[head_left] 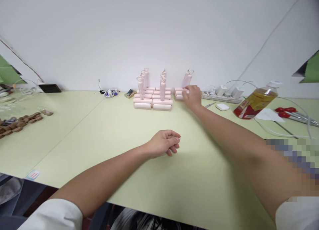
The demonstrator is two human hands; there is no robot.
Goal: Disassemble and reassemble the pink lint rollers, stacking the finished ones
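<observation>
Pink rollers (162, 105) with upright clear handles topped by heart-shaped loops stand in two columns near the wall. To their right is another pink roller (178, 94), its handle leaning slightly. My right hand (193, 96) reaches far forward and its fingers are closed over the right end of this roller, hiding part of it. Nearer to me, my left hand (164, 143) rests over the table, holding nothing, its fingers loosely curled and apart.
On the right are a power strip (221, 97) with chargers, a white square case (222, 107), a tilted drink bottle (256, 100) and red-handled scissors (286, 111). On the left lie brown pieces (22, 122), a phone (50, 88) and a coiled cable (109, 93).
</observation>
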